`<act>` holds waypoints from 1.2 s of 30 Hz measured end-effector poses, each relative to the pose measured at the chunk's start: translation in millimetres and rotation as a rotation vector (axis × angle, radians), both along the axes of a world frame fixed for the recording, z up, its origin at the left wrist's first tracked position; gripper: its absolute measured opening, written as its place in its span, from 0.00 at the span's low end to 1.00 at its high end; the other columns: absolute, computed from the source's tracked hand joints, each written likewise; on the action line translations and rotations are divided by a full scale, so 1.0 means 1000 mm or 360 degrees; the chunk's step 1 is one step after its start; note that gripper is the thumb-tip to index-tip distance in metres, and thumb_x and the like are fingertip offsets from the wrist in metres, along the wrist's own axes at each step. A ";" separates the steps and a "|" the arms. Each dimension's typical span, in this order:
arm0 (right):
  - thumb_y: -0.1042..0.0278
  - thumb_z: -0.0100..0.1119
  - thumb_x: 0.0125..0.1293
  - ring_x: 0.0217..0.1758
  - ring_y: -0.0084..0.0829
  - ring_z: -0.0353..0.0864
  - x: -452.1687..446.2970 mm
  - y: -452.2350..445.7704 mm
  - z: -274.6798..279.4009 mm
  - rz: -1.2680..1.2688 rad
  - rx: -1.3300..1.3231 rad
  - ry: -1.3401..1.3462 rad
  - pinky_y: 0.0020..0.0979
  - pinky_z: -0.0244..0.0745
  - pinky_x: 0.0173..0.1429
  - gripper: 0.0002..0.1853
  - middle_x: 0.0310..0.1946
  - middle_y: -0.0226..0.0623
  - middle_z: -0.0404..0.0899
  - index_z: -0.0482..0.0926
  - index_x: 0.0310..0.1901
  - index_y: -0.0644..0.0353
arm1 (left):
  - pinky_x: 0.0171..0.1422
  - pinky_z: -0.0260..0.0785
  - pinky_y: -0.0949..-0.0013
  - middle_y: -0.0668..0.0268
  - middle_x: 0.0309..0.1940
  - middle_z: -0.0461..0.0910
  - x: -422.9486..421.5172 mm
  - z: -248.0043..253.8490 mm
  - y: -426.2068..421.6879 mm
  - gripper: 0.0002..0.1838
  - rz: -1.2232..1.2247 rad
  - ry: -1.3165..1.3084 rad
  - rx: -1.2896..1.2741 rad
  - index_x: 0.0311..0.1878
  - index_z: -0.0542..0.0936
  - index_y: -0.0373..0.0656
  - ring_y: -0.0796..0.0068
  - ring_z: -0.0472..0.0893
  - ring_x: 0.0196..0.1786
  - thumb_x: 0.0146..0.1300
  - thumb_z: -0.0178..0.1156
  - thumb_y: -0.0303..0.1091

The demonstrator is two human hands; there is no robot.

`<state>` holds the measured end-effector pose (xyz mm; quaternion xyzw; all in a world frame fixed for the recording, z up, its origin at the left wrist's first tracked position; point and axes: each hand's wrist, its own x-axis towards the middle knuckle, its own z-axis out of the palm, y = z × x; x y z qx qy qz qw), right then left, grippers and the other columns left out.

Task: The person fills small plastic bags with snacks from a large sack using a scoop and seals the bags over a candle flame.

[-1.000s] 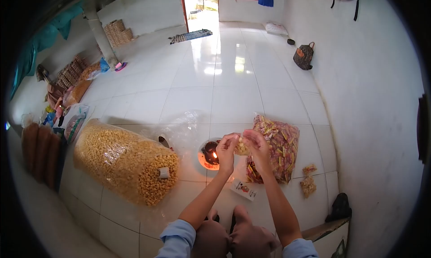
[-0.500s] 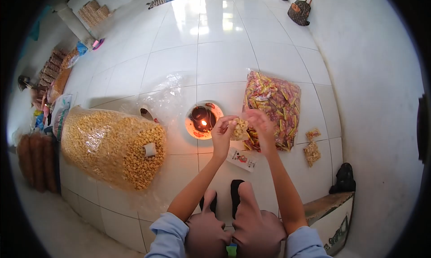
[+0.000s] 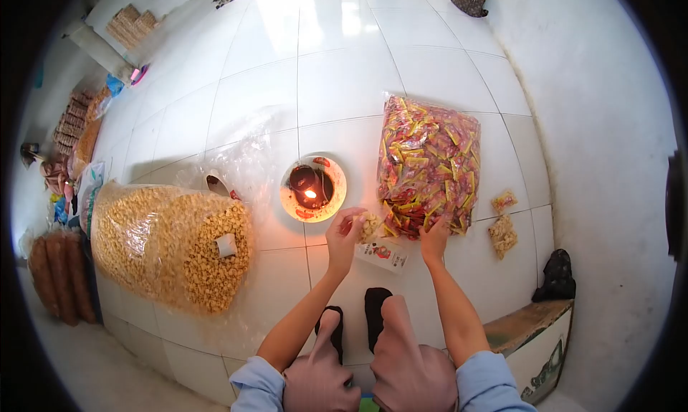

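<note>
**L hand on small snack bag, R hand at sachets**

L hand (image 3: 345,230): fingers closed on small clear bag (image 3: 370,227) of pale yellow puffed pcs; bag held up betw. bowl (image 3: 338,169) & big sachet bag (image 3: 430,161). R hand (image 3: 434,238): fingertips at near edge of sachet bag, red/yellow sachets inside; can't tell if gripping or just touching. Bowl w/ lit flame (image 3: 310,194) on tiled floor (image 3: 344,89), L of sachet bag. White printed pack (image 3: 383,256) flat on floor, just below small bag in view. Far L: lg clear sack (image 3: 143,240) of yellow puffed pcs, on its side, white pc (image 3: 226,245) on contents. R of sachet bag: two small packs (image 3: 503,236), near each other.
</note>
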<state>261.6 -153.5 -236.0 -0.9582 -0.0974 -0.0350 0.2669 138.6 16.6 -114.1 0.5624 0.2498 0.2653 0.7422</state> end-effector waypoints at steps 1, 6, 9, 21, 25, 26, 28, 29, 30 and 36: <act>0.67 0.60 0.52 0.45 0.44 0.69 0.000 0.003 0.003 -0.0025 -0.0069 -0.0029 0.42 0.67 0.45 0.20 0.33 0.44 0.72 0.65 0.45 0.61 | 0.42 0.65 0.81 0.71 0.36 0.74 0.002 0.000 0.000 0.08 -0.0015 -0.0023 0.0002 0.43 0.74 0.37 0.87 0.71 0.38 0.61 0.55 0.26; 0.68 0.56 0.55 0.44 0.43 0.70 0.002 0.008 0.044 -0.0018 0.0042 0.0202 0.41 0.68 0.46 0.14 0.36 0.43 0.74 0.69 0.42 0.64 | 0.43 0.66 0.81 0.69 0.36 0.76 0.007 0.006 0.000 0.08 -0.0023 -0.0036 0.0005 0.43 0.74 0.37 0.86 0.72 0.37 0.61 0.55 0.26; 0.69 0.54 0.58 0.43 0.41 0.72 0.014 0.018 0.074 0.0235 0.0504 -0.0079 0.38 0.69 0.45 0.12 0.37 0.42 0.75 0.73 0.42 0.64 | 0.43 0.66 0.81 0.68 0.37 0.76 0.007 0.016 0.004 0.08 -0.0002 -0.0081 0.0020 0.43 0.75 0.36 0.86 0.72 0.37 0.60 0.56 0.25; 0.74 0.55 0.56 0.38 0.35 0.73 0.006 0.074 0.304 0.1575 0.0324 -0.0221 0.33 0.69 0.41 0.05 0.31 0.36 0.73 0.71 0.34 0.62 | 0.43 0.68 0.79 0.67 0.39 0.77 0.001 0.047 0.016 0.12 0.0049 -0.0199 0.0246 0.44 0.77 0.36 0.84 0.74 0.37 0.55 0.59 0.21; 0.73 0.55 0.55 0.40 0.34 0.72 0.007 0.072 0.299 0.1613 0.0199 -0.0282 0.34 0.71 0.42 0.05 0.29 0.35 0.73 0.71 0.33 0.62 | 0.44 0.69 0.78 0.67 0.39 0.77 0.001 0.046 0.016 0.12 0.0065 -0.0205 0.0313 0.43 0.77 0.36 0.83 0.75 0.38 0.55 0.59 0.21; 0.73 0.54 0.55 0.41 0.33 0.72 0.009 0.072 0.296 0.1648 0.0160 -0.0346 0.33 0.71 0.43 0.05 0.29 0.34 0.73 0.72 0.33 0.62 | 0.44 0.69 0.78 0.67 0.39 0.77 0.002 0.046 0.016 0.12 0.0064 -0.0208 0.0312 0.43 0.77 0.36 0.83 0.75 0.38 0.55 0.59 0.21; 0.73 0.54 0.55 0.41 0.33 0.72 0.007 0.073 0.299 0.1659 0.0140 -0.0363 0.33 0.71 0.43 0.05 0.29 0.34 0.73 0.72 0.33 0.62 | 0.44 0.69 0.78 0.67 0.39 0.77 0.002 0.046 0.016 0.11 0.0051 -0.0200 0.0324 0.43 0.77 0.36 0.82 0.75 0.39 0.55 0.59 0.21; 0.73 0.53 0.55 0.42 0.33 0.72 0.007 0.074 0.301 0.1669 0.0122 -0.0377 0.33 0.71 0.43 0.05 0.30 0.34 0.73 0.72 0.33 0.62 | 0.44 0.69 0.78 0.67 0.39 0.77 0.003 0.046 0.017 0.11 0.0057 -0.0201 0.0327 0.43 0.77 0.36 0.82 0.75 0.39 0.55 0.59 0.21; 0.73 0.53 0.55 0.42 0.33 0.72 0.007 0.075 0.301 0.1672 0.0122 -0.0380 0.33 0.71 0.43 0.05 0.30 0.34 0.73 0.72 0.33 0.62 | 0.44 0.70 0.77 0.67 0.39 0.77 0.004 0.047 0.016 0.11 0.0060 -0.0226 0.0320 0.43 0.77 0.36 0.82 0.75 0.39 0.54 0.59 0.21; 0.74 0.53 0.52 0.42 0.31 0.73 0.006 0.078 0.299 0.1661 -0.0133 -0.0552 0.32 0.74 0.40 0.06 0.31 0.32 0.73 0.73 0.34 0.60 | 0.44 0.69 0.77 0.66 0.38 0.77 0.005 0.047 0.014 0.11 0.0056 -0.0213 0.0403 0.43 0.77 0.35 0.81 0.75 0.39 0.54 0.60 0.21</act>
